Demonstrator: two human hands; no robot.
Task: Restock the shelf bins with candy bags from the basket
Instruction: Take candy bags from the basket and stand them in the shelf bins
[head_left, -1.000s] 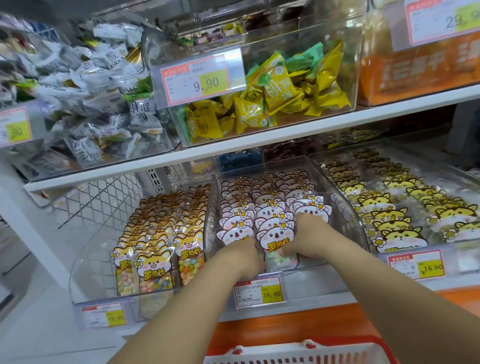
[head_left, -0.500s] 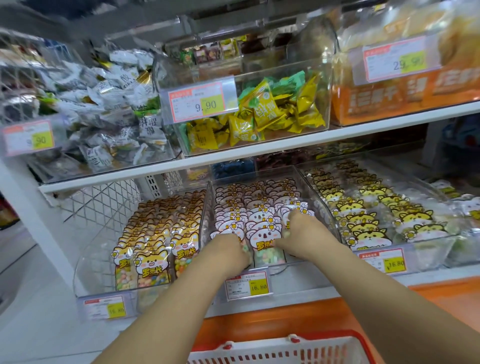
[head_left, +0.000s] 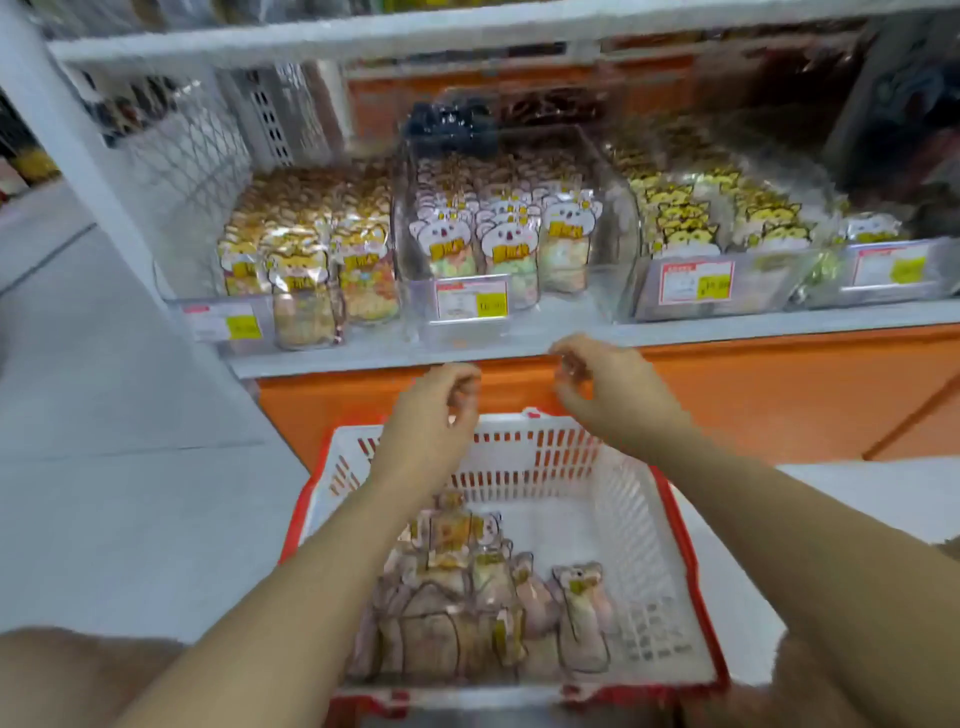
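Hovering side by side above the far rim of the basket, your left hand and right hand sit just below the front edge of the shelf and are near each other but not touching. Each has its fingers loosely curled and grips nothing; motion blur hides the finer detail of the fingertips.

The basket is white-walled with a red rim and stands on the floor against the orange panel under the shelf. The candy bags still in it are heaped toward its near left corner, with one bag standing just beside the heap on the right.

On the shelf, three clear bins line the front edge. The middle bin holds rows of white-faced bags, upright and packed toward its left and centre, and a price tag is fixed to its front. The left bin holds orange-topped bags, and some of them lean out over its front. The right bin holds yellow-topped bags in rows.
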